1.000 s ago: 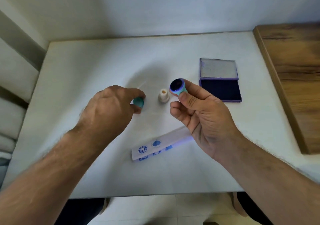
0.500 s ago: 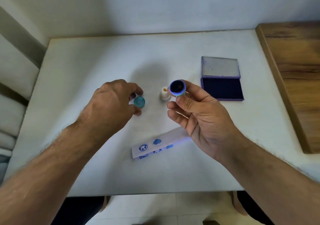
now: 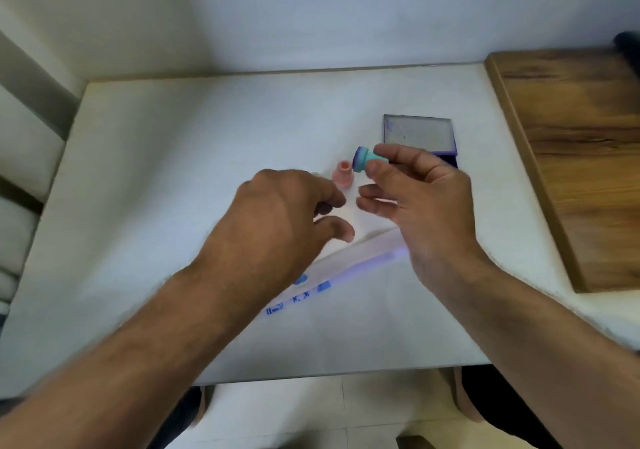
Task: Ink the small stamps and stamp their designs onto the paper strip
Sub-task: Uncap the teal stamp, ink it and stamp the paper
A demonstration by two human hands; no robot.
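A small teal round stamp point(image 3: 365, 161) is pinched in the right hand point(image 3: 420, 202); the left hand point(image 3: 277, 220), loosely curled, holds nothing above the white paper strip point(image 3: 363, 258) on the tabletop point(image 3: 173, 171).

White table point(image 3: 166, 185), wooden board point(image 3: 581, 157) along its right side, pale wall point(image 3: 311, 12) behind, tiled floor point(image 3: 294, 414) below

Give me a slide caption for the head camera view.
Right hand holds a teal stamp above the paper strip.
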